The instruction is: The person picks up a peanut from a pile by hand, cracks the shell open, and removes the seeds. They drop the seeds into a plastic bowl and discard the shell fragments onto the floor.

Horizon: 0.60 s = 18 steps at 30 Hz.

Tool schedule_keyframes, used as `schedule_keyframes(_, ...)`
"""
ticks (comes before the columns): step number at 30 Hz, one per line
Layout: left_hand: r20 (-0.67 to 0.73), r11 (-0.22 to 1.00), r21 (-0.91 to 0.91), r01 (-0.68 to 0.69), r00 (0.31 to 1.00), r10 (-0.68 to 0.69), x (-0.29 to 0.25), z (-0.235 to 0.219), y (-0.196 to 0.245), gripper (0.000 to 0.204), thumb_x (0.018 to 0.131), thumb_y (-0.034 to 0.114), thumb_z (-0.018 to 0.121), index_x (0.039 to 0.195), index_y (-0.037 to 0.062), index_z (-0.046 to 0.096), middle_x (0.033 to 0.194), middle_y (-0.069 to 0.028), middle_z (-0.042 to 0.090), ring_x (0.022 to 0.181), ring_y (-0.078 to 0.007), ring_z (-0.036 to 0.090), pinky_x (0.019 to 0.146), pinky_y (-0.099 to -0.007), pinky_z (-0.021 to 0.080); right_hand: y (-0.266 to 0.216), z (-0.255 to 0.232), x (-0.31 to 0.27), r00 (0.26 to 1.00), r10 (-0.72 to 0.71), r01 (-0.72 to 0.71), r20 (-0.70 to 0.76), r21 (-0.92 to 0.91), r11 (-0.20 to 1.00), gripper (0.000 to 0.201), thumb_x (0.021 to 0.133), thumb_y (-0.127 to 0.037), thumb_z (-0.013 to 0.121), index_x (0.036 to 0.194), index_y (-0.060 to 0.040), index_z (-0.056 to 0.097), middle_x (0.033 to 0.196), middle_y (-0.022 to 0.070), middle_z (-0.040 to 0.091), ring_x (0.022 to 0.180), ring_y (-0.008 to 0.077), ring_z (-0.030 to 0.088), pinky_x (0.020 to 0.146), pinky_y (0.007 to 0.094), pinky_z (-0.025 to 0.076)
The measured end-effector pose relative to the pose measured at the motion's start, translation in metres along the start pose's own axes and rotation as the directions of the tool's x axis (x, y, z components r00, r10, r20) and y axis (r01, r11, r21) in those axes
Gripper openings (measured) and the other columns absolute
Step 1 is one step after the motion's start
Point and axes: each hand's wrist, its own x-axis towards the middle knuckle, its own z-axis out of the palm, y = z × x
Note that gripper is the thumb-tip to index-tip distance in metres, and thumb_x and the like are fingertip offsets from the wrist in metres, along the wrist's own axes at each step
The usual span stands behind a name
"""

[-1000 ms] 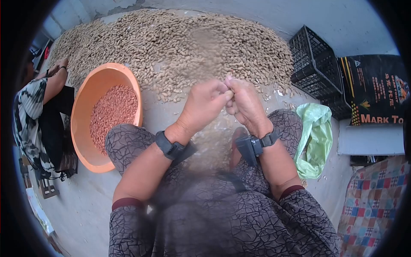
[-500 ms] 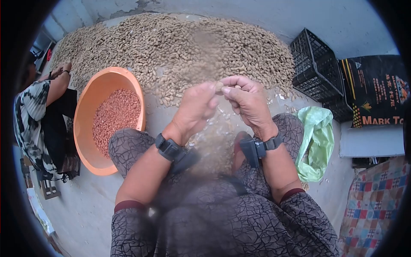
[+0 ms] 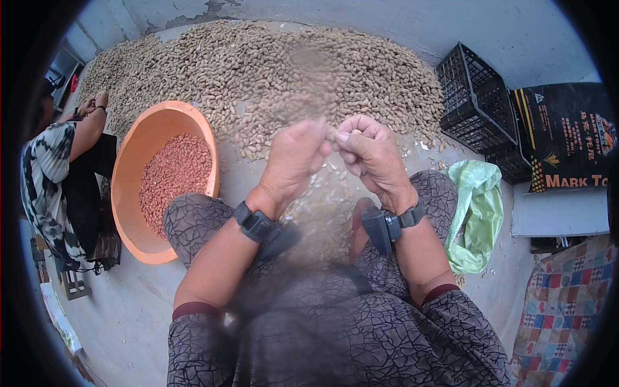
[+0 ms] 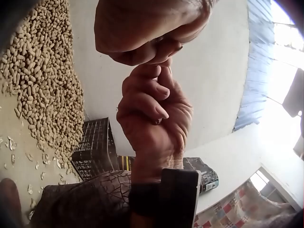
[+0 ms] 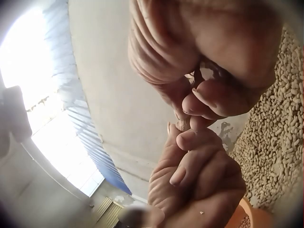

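In the head view my left hand [image 3: 293, 158] and right hand [image 3: 371, 151] meet fingertip to fingertip above the floor between my knees. A small peanut in its shell [image 5: 182, 125] sits between them, pinched from both sides by thumb and forefinger. The left fingers look blurred from above. Right fingers [image 4: 149, 92] curl in toward the palm under the left hand in the left wrist view. Beyond the hands spreads a large heap of unshelled peanuts [image 3: 258, 71]. An orange basin [image 3: 126, 213] holding shelled red peanuts [image 3: 174, 171] stands beside my left knee.
A light green plastic bag [image 3: 477, 219] lies by my right knee. Black crates [image 3: 474, 97] and a black printed sack [image 3: 567, 138] stand at right. Another person [image 3: 51, 168] sits at far left. Broken shells [image 3: 316, 226] litter the floor between my feet.
One second ago my fingers were bunched together, hiding what they held. Since then the hands have drawn slightly apart and the peanut shows between the fingertips. The head view has shifted slightly.
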Motion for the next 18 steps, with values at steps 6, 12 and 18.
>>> schedule_keyframes(6, 0.084, 0.998, -0.049, -0.033, 0.996, 0.037, -0.0054, 0.0030, 0.0017, 0.022, 0.093, 0.017, 0.051, 0.105, -0.0003, 0.055, 0.074, -0.0001, 0.055, 0.049, -0.0005, 0.036, 0.045, -0.0120, 0.030, 0.0038, -0.0015, -0.0006, 0.997, -0.023, -0.001, 0.072, 0.321, 0.947, 0.008, 0.082, -0.006, 0.059, 0.085, -0.0017, 0.054, 0.071, 0.0042, 0.059, 0.053, 0.0034, 0.047, 0.039, 0.0159, 0.033)
schedule_keyframes(12, 0.060, 0.995, -0.100, -0.022, 0.998, 0.028, -0.0039, 0.0062, 0.0015, 0.025, 0.091, 0.016, 0.053, 0.110, -0.0013, 0.054, 0.071, 0.0008, 0.052, 0.050, -0.0004, 0.036, 0.045, -0.0124, 0.029, 0.0078, 0.0059, -0.0032, 0.999, -0.002, -0.006, 0.040, 0.191, 0.982, 0.011, 0.083, -0.011, 0.062, 0.087, -0.0043, 0.054, 0.069, 0.0008, 0.057, 0.049, 0.0013, 0.043, 0.037, 0.0143, 0.031)
schedule_keyframes(18, 0.154, 0.986, -0.166, -0.034, 0.986, 0.060, -0.0034, 0.0023, 0.0059, 0.026, 0.089, 0.010, 0.053, 0.111, -0.0031, 0.053, 0.071, 0.0007, 0.052, 0.050, 0.0002, 0.035, 0.044, -0.0128, 0.028, -0.0019, 0.0058, -0.0052, 0.997, -0.054, 0.056, 0.063, -0.028, 0.998, 0.024, 0.080, -0.017, 0.067, 0.093, 0.0002, 0.057, 0.071, 0.0008, 0.058, 0.050, 0.0008, 0.044, 0.040, 0.0157, 0.030)
